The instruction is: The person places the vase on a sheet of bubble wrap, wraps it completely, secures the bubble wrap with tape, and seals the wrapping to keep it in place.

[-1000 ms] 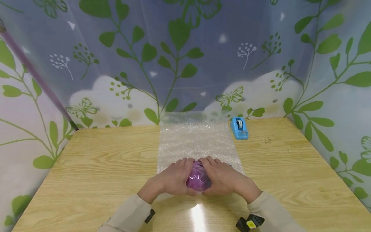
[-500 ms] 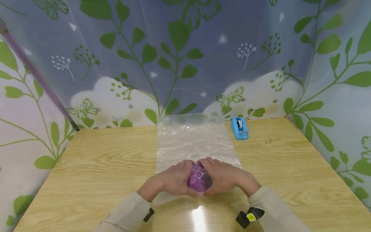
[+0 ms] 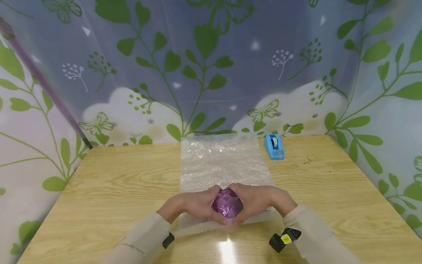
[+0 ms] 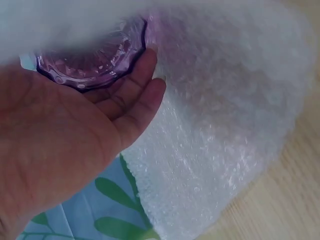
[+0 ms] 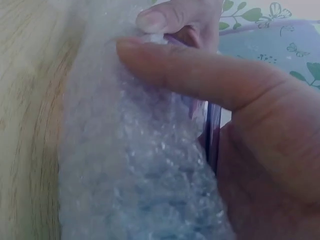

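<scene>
A purple faceted glass vessel (image 3: 227,203) is held between both hands over the near part of a bubble wrap sheet (image 3: 224,157). My left hand (image 3: 199,206) curves round its left side; my right hand (image 3: 257,201) grips the other side. In the left wrist view the vessel's round scalloped end (image 4: 82,85) faces the camera, with fingertips (image 4: 150,60) beside it. The right wrist view has the right thumb (image 5: 190,72) pressing bubble wrap (image 5: 145,135) against the vessel, the left thumb (image 5: 155,20) close by. The vessel's underside is hidden.
A blue tape dispenser (image 3: 274,147) stands at the back of the wooden table (image 3: 125,183), right of the sheet. The sheet's far edge lies near the leaf-printed curtain (image 3: 211,73). Dark straps with small devices (image 3: 285,239) sit at the wrists.
The vessel has turned a little in the hands, showing other facets. The thumbs have come down nearer the body. The sheet has slid slightly toward the person, its far edge drawing in from the curtain.
</scene>
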`<control>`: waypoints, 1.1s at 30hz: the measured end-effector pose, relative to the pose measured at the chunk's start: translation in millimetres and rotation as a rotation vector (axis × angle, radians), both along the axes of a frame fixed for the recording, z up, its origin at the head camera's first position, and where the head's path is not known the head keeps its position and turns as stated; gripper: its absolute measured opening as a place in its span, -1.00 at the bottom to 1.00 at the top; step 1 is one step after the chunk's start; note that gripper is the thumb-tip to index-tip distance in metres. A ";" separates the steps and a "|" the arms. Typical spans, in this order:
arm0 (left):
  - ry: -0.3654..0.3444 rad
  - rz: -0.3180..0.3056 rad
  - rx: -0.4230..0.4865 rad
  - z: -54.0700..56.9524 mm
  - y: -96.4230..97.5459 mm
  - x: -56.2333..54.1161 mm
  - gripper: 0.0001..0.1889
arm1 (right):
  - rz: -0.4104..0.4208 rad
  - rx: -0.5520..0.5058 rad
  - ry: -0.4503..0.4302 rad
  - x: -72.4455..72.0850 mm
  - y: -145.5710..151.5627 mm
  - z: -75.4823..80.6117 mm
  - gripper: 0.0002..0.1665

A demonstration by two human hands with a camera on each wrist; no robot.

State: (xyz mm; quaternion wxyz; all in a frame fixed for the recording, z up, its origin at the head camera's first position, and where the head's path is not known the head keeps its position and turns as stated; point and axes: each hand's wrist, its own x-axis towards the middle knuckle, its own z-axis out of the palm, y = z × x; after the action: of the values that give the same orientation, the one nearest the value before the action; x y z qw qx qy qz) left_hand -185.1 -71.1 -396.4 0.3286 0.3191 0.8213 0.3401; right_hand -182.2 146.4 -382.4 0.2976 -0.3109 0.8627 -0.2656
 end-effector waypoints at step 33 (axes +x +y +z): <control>0.603 -0.123 -0.339 26.2 8.1 1.8 -0.18 | -0.005 0.168 -0.197 -26.2 -2.3 8.8 -0.08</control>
State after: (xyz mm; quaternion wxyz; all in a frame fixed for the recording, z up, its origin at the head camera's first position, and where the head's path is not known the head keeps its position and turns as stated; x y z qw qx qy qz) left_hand -183.2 -63.0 -370.2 0.1392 0.3949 0.9055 0.0689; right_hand -208.4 144.1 -373.6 0.4052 -0.2550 0.8493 -0.2225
